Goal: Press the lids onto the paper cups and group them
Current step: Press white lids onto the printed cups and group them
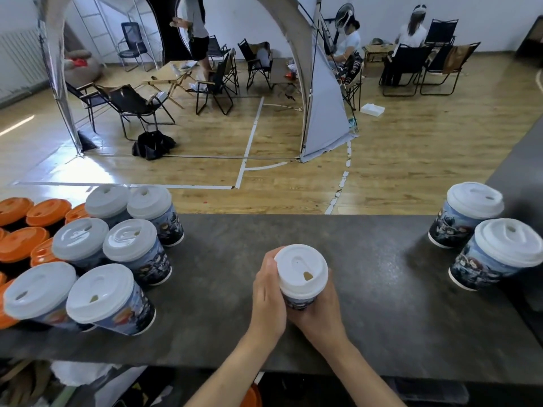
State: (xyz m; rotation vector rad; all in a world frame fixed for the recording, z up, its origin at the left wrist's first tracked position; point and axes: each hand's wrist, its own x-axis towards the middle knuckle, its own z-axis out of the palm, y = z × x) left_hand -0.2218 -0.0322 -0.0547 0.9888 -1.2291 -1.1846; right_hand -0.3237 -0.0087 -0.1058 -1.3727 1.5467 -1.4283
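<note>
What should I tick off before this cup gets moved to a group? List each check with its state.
1. Lid on the cup: sits level on the rim, ok.
2. Lid snapped tight all round: cannot tell from above.
3. Grip: left hand and right hand both wrap the cup, ok.
4. Cup upright: ok.
5. Counter bare between the cup and the left group of six lidded cups: ok.
6. Counter bare towards the right pair: ok.
</note>
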